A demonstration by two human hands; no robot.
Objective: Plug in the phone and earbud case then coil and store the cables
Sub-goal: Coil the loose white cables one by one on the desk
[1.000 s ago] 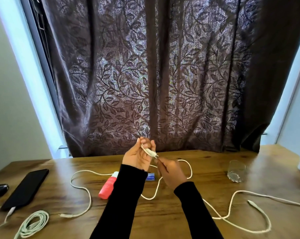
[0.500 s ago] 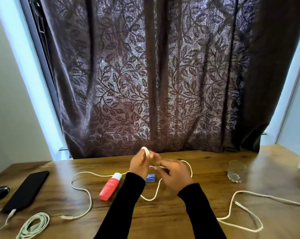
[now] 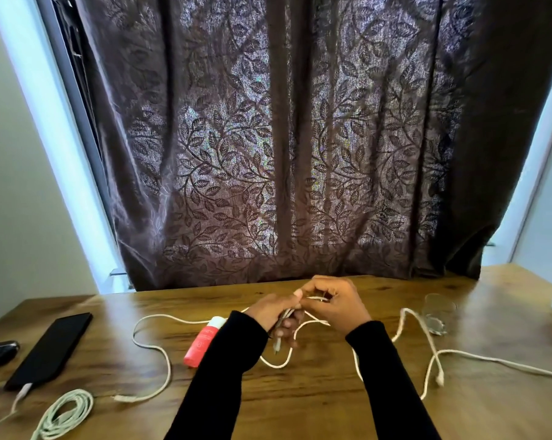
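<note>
Beside the left hand (image 3: 273, 312), pink tube (image 3: 205, 341) lettering is unreadable.

Home room: leaf-patterned curtain (image 3: 268, 154) behind a wooden desk (image 3: 300, 408).

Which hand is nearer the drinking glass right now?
Right. The right hand holds cable just left of the glass; the left hand is farther left, beside the pink tube.
</note>
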